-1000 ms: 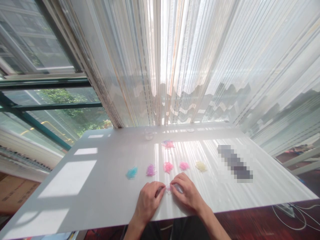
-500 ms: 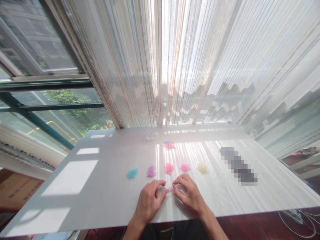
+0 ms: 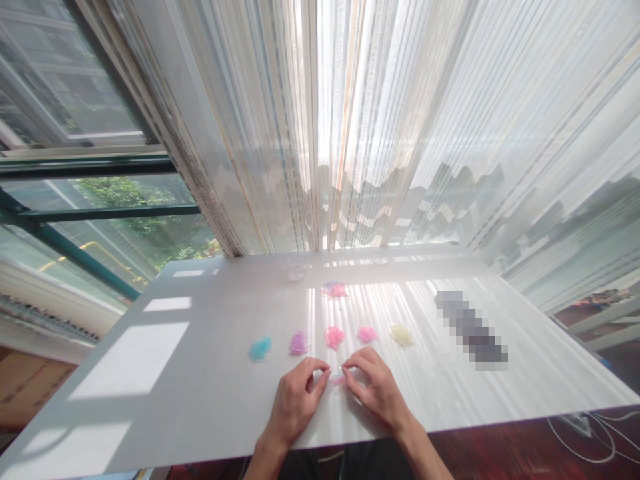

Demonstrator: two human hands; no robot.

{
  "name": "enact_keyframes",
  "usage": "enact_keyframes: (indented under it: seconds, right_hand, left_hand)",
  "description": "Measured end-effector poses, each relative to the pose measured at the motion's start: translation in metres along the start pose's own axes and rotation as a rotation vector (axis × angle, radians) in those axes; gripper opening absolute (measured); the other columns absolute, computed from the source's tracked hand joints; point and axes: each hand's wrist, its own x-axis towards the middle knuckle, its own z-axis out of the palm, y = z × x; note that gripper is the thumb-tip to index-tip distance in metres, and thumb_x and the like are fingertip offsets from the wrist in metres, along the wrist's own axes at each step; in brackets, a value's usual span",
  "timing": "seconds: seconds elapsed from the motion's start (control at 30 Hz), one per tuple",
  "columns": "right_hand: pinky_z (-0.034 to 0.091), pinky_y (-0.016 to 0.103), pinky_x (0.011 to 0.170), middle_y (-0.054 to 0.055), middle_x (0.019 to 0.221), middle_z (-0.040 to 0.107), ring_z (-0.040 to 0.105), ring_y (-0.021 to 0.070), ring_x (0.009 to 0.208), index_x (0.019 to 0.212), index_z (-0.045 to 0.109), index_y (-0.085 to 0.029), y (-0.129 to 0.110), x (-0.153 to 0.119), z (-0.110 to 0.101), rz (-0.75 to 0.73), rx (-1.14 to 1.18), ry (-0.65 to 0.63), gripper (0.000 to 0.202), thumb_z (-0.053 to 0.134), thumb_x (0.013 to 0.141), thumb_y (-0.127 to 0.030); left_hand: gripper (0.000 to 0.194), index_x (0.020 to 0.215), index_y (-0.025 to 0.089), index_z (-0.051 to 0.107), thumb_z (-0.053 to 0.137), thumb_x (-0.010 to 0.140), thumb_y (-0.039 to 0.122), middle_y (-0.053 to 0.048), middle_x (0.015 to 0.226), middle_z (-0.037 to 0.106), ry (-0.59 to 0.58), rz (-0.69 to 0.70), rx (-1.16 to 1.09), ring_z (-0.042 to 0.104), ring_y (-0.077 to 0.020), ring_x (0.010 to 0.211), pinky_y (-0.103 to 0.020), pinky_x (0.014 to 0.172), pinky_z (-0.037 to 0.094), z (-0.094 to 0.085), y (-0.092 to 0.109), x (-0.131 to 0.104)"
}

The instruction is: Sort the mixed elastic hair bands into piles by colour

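My left hand (image 3: 299,397) is over the table near its front edge, thumb and index fingertips drawn together; anything between them is too small to make out. Facing it, my right hand (image 3: 375,387) has its fingertips close together beside a small bunch of pinkish strands (image 3: 339,381) lying between the hands. Beyond the hands lies a row of small heaps of thin strands: teal (image 3: 261,349), purple (image 3: 299,343), coral pink (image 3: 334,337), pink (image 3: 367,334) and pale yellow (image 3: 401,335). Farther back is a mixed pink and blue heap (image 3: 335,289).
The white table (image 3: 215,400) has bright sun patches at its left. A clear round container (image 3: 297,269) stands near the back edge, with a small clear item (image 3: 380,261) to its right. A blurred dark object (image 3: 473,330) lies at the right. Striped curtains (image 3: 370,133) hang behind.
The view has shifted slightly, moving the table and heaps a little left in the picture. My left fingertips have drawn closer together and stand slightly farther from the small bunch.
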Motion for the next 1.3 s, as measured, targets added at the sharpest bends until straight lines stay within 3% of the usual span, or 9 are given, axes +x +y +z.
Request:
enact_keyframes:
  seconds: [0.23, 0.53, 0.8, 1.1, 1.2, 1.3]
  right_hand:
    - [0.050, 0.032, 0.060, 0.005, 0.082, 0.069, 0.062, 0.0203, 0.070, 0.093, 0.070, -0.022, 0.024, 0.005, -0.025, 0.166, -0.186, 0.266, 0.015, 0.060, 0.099, -0.032]
    - [0.051, 0.039, 0.079, 0.007, 0.084, 0.070, 0.064, 0.0244, 0.082, 0.090, 0.070, -0.022, 0.043, 0.009, -0.022, 0.150, -0.333, 0.332, 0.018, 0.057, 0.101, -0.030]
    - [0.050, 0.037, 0.073, 0.006, 0.081, 0.069, 0.062, 0.0232, 0.079, 0.089, 0.070, -0.022, 0.041, 0.007, -0.021, 0.187, -0.367, 0.283, 0.018, 0.058, 0.101, -0.029]
    - [0.051, 0.034, 0.072, 0.004, 0.081, 0.069, 0.061, 0.0199, 0.074, 0.088, 0.068, -0.020, 0.035, 0.009, -0.027, 0.176, -0.333, 0.347, 0.019, 0.056, 0.101, -0.028]
    - [0.053, 0.032, 0.072, 0.003, 0.083, 0.069, 0.065, 0.0193, 0.078, 0.091, 0.069, -0.022, 0.021, 0.002, -0.030, 0.128, -0.279, 0.267, 0.017, 0.056, 0.101, -0.026]
    - [0.056, 0.031, 0.074, 0.004, 0.086, 0.069, 0.068, 0.0191, 0.080, 0.095, 0.069, -0.023, 0.005, -0.012, -0.031, 0.079, -0.187, 0.106, 0.013, 0.057, 0.101, -0.024]
  left_hand:
    - [0.020, 0.095, 0.023, 0.069, 0.053, 0.103, 0.033, -0.001, 0.084, 0.075, -0.032, 0.020, 0.040, 0.063, -0.0131, 0.060, -0.024, 0.061, 0.052, -0.002, 0.003, 0.001]
    - [0.020, 0.093, 0.024, 0.069, 0.054, 0.103, 0.033, 0.001, 0.076, 0.073, -0.016, 0.009, 0.052, 0.062, -0.0131, 0.056, -0.024, 0.058, 0.051, 0.000, 0.003, 0.002]
    - [0.020, 0.093, 0.024, 0.070, 0.055, 0.103, 0.034, 0.002, 0.071, 0.070, 0.001, 0.009, 0.050, 0.059, -0.0114, 0.052, -0.022, 0.056, 0.050, 0.001, 0.001, 0.006]
    - [0.016, 0.098, 0.023, 0.070, 0.055, 0.102, 0.029, 0.001, 0.076, 0.071, -0.035, -0.001, 0.044, 0.061, -0.0123, 0.057, -0.023, 0.061, 0.053, -0.002, 0.002, 0.006]
    - [0.015, 0.106, 0.023, 0.068, 0.054, 0.100, 0.022, -0.001, 0.087, 0.073, -0.070, 0.029, 0.019, 0.065, -0.0136, 0.064, -0.025, 0.067, 0.056, -0.006, 0.005, 0.002]
    - [0.021, 0.115, 0.023, 0.066, 0.057, 0.097, 0.019, -0.005, 0.102, 0.072, -0.121, 0.034, 0.044, 0.068, -0.0162, 0.074, -0.028, 0.074, 0.059, -0.011, 0.008, -0.005]
